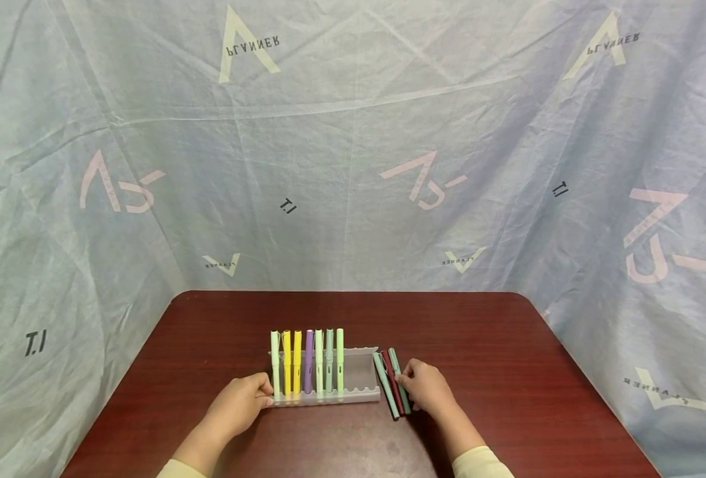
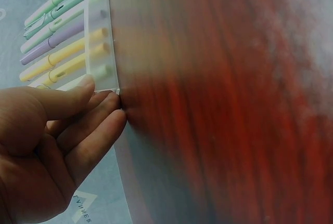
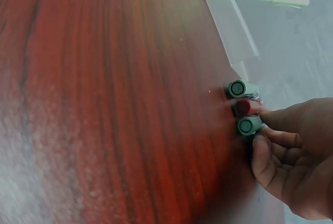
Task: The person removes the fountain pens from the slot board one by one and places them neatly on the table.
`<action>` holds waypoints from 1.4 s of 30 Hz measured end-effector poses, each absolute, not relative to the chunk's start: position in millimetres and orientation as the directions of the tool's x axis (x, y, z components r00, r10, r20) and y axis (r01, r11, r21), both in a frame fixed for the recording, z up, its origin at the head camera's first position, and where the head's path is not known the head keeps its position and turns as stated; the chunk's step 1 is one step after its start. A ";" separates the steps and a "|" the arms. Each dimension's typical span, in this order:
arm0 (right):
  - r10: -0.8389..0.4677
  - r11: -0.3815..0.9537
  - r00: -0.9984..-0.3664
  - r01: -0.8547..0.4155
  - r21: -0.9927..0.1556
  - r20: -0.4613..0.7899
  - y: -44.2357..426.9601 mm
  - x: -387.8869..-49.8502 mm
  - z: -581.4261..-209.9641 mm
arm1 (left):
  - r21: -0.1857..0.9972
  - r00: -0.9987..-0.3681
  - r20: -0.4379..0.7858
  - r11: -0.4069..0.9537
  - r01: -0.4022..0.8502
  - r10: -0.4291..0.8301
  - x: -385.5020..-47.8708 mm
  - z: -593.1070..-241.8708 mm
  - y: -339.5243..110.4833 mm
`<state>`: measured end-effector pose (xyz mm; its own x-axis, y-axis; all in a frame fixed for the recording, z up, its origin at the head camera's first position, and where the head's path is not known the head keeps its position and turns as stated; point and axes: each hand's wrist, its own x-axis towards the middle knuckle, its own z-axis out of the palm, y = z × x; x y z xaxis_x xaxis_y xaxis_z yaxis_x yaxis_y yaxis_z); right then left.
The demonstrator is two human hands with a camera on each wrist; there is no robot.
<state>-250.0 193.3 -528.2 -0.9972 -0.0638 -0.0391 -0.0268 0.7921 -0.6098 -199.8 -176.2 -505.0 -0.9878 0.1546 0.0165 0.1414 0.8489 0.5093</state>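
A clear rack (image 1: pixel 361 396) holds several pens side by side: pale green, yellow, purple (image 1: pixel 308 362) and grey-green. At its left end, my left hand (image 1: pixel 236 403) pinches the corner between thumb and fingers, also seen in the left wrist view, where the hand (image 2: pixel 47 141) is below the pens. Right of the rack, three pens lie slanted together on the table: light green (image 1: pixel 387 386), dark red (image 3: pixel 246 106) and darker green (image 3: pixel 250 126). My right hand (image 1: pixel 429 386) has its thumb and fingers around the darker green pen, with a fingertip at the red one.
The dark red wooden table (image 1: pixel 478 332) has rounded far corners. A pale printed cloth (image 1: pixel 353 166) hangs behind it and along both sides. The rack's right section has no pens standing in it, and the three loose pens lie close to that end.
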 end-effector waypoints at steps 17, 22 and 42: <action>-0.122 0.790 -0.992 -0.083 -0.608 -0.023 192.5 -248.5 -529.2 | 0.510 -0.989 0.022 0.849 0.138 0.147 -199.3 -503.8 -176.9; -0.093 0.831 -0.993 -0.116 -0.543 0.069 190.0 -251.9 -525.7 | 0.511 -0.989 0.015 0.849 0.135 0.148 -198.9 -501.5 -176.0; -0.344 0.527 -0.936 -0.255 -0.811 0.070 115.9 -259.8 -507.7 | 0.508 -0.987 0.032 0.848 0.150 0.156 -200.1 -505.7 -176.3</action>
